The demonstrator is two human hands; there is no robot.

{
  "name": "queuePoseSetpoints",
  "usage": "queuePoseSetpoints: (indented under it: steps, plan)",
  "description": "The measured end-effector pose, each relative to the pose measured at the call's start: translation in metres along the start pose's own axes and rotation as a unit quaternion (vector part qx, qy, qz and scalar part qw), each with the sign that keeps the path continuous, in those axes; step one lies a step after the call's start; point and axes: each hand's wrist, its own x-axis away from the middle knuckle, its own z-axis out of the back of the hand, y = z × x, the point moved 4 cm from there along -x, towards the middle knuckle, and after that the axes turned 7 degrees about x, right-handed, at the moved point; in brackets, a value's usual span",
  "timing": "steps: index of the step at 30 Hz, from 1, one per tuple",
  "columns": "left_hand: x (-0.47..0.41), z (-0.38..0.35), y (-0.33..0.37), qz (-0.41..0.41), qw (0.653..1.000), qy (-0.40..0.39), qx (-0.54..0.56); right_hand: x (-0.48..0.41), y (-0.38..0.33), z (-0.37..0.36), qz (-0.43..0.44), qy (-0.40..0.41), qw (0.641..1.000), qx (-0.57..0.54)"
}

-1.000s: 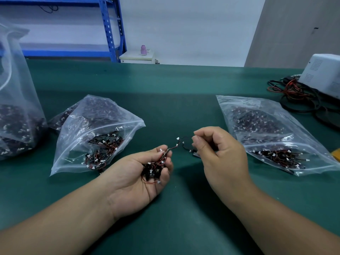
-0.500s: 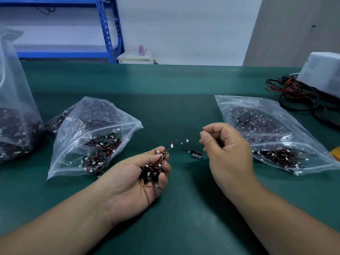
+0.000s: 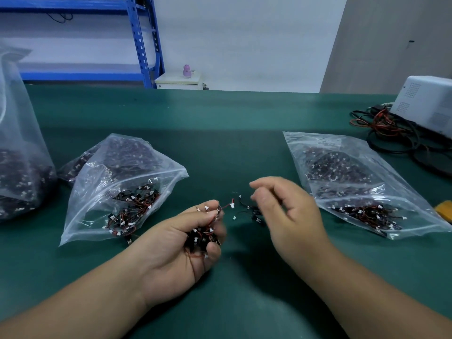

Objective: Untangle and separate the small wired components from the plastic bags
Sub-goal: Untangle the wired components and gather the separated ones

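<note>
My left hand (image 3: 171,245) lies palm up on the green table (image 3: 220,123), its fingers curled round a tangled clump of small wired components (image 3: 201,237) with black bodies, red and black wires and white plugs. One wire with a white plug sticks out of the clump to the right. A couple of separated components (image 3: 254,212) lie on the table just right of the clump. My right hand (image 3: 291,216), blurred, hovers beside them with loose fingers and holds nothing. An open plastic bag (image 3: 122,187) of components lies left, and another plastic bag (image 3: 354,182) lies right.
A tall, large plastic bag (image 3: 17,155) of the same parts stands at the far left edge. A white device (image 3: 425,101) and a heap of red and black cables (image 3: 386,128) sit at the back right. A yellow object (image 3: 444,209) shows at the right edge.
My right hand pulled one component away from the clump, then let it go onto the table and loosened its fingers. My left hand kept its hold on the clump.
</note>
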Motion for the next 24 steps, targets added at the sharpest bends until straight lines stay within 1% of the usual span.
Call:
queuePoseSetpoints:
  steps: [2,3,5,7,10,14,18,21,24]
  plan:
    - [0.001,-0.001,-0.001,-0.013,0.999,0.008,-0.035,0.008,-0.012,-0.009,0.086,-0.055,0.994,0.034]
    - [0.001,-0.001,-0.001,-0.019,0.998,0.011,-0.054,0.01,-0.015,-0.013,0.111,-0.071,0.99,0.054]
    - [0.001,-0.002,-0.002,-0.022,0.997,0.007,-0.077,0.013,-0.019,-0.017,0.135,-0.066,0.985,0.083]
    - [0.001,-0.002,-0.003,-0.016,0.997,0.002,-0.075,0.013,-0.019,-0.017,0.135,-0.044,0.986,0.091]
    - [0.002,-0.003,-0.002,-0.006,0.999,0.005,-0.048,0.01,-0.013,-0.013,0.11,-0.015,0.991,0.079]
    - [0.002,-0.004,-0.002,-0.007,0.999,0.004,-0.042,0.006,-0.005,-0.006,0.028,0.025,0.999,0.024]
    - [0.002,-0.003,-0.001,-0.001,1.0,0.006,-0.029,0.002,0.002,-0.001,-0.042,0.063,0.997,-0.018]
    - [0.001,-0.002,-0.001,0.005,1.0,0.006,-0.016,-0.002,0.012,-0.001,-0.076,0.036,0.996,-0.005]
    - [0.001,-0.002,0.0,0.009,1.0,0.003,-0.009,-0.006,0.017,-0.003,-0.078,0.004,0.996,0.033]
